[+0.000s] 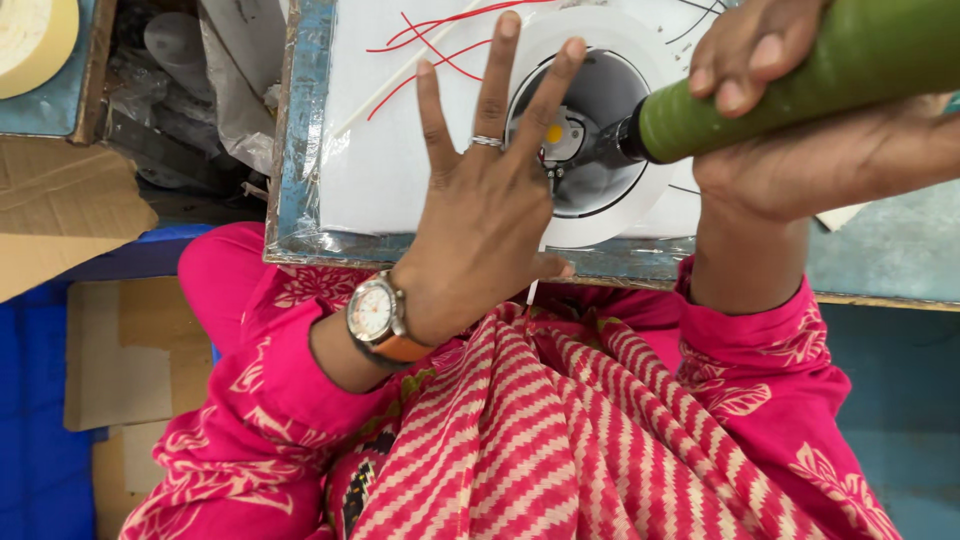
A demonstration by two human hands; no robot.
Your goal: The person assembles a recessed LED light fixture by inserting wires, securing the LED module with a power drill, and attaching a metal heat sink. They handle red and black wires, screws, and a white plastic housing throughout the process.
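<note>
Blue-painted and worn, the counter [890, 255] runs across the top of my view, its near edge wrapped in crinkled clear film. On it I see a white sheet [385, 170] with thin red wires [425, 45] looping over its far part. Sitting on that sheet is the round white downlight fitting with a dark grey reflector cone [600, 170], close to the near edge, and a small yellow chip shows at the cone's centre.

Left hand [480, 215] now: it lies flat, fingers [495, 75] spread wide and straight, palm down over the left side of the fitting's rim, gripping nothing. A silver ring [487, 142] sits on one finger, and a round-faced wristwatch with an orange strap [378, 318] is on the wrist.

Right hand [790, 110] comes in from the right edge, fingers closed tight around a thick green cylindrical tool handle [800, 85]. The tool's black tip points down into the reflector cone, touching or just at the inside near the chip; I cannot tell which.

Off the counter's left edge I see crumpled grey plastic bags [210, 90], a roll of cream tape [30, 40] at the far left corner of the view, and flattened brown cardboard [70, 215] on a blue floor [30, 440]. Pink patterned sleeves and a red-and-cream striped cloth [560, 430] fill the foreground.
</note>
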